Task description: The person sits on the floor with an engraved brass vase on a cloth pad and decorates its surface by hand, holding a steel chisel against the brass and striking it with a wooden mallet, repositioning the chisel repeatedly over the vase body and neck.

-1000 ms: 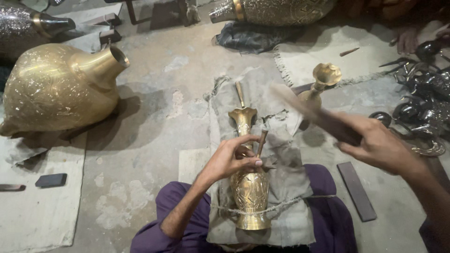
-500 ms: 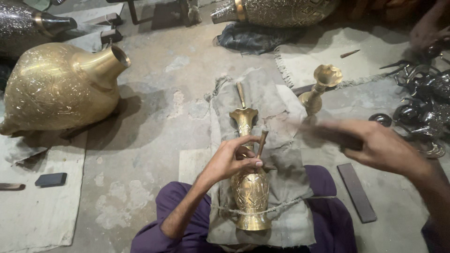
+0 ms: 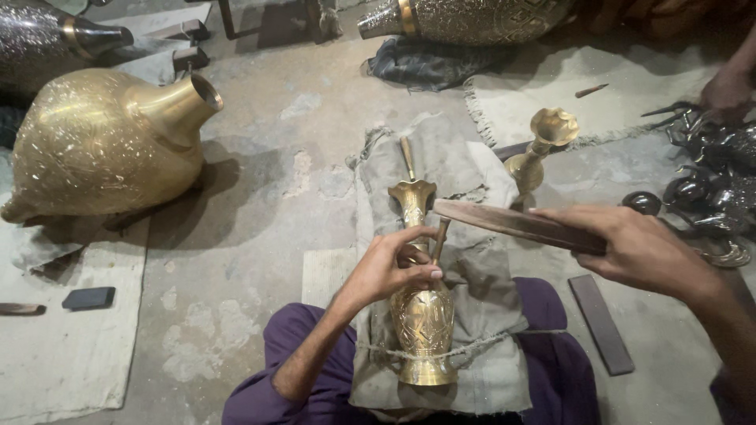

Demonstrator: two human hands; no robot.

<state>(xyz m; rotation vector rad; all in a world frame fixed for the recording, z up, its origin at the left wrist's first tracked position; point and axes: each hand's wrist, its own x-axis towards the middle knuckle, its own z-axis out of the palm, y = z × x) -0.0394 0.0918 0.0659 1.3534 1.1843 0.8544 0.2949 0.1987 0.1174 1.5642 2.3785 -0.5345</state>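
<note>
Vase: a small engraved brass vase [image 3: 424, 315] lies on a grey cloth [image 3: 480, 275] across your lap, its fluted mouth pointing away from you and a cord [image 3: 472, 349] looped round its foot.
Left hand: your left hand [image 3: 391, 267] rests on the vase's neck, fingers curled and pinching a thin chisel [image 3: 439, 240] whose tip meets the metal.
Right hand: your right hand [image 3: 639, 250] is wrapped tight round a flat dark wooden striker [image 3: 512, 223], whose far end sits just above the chisel's top.
Floor: a large brass jar [image 3: 102, 142] lies on its side to your left; a slim brass candlestand [image 3: 539, 149] is upright beyond the cloth.
Edge: another person's hand [image 3: 728, 90] shows at far right.
</note>
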